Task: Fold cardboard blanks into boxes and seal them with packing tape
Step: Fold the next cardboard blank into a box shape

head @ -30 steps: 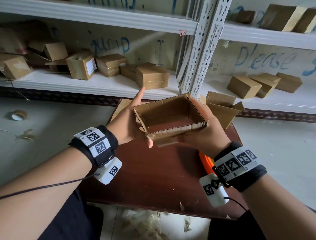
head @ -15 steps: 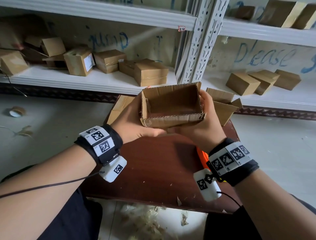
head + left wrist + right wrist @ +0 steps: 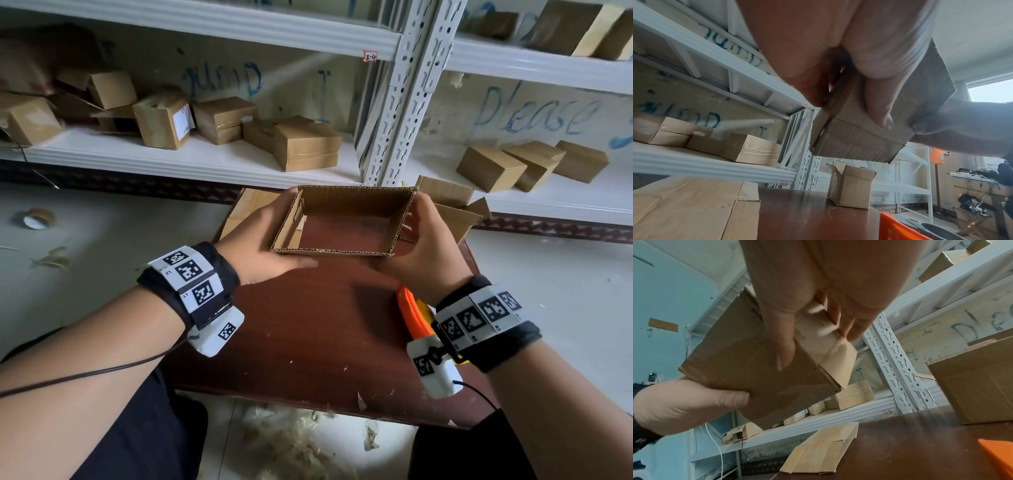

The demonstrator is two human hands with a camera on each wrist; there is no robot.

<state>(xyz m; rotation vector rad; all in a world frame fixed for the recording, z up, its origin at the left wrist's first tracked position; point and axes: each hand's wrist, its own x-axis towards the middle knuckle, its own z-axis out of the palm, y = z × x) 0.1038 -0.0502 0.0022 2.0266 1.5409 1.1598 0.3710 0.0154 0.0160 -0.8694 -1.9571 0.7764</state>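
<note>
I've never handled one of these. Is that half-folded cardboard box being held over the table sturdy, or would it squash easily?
Probably light: the cardboard box is thin corrugated board. With both ends open, so the table shows through, it would likely skew sideways if pushed at a corner. That may be why the left hand and right hand grip opposite ends.
</note>
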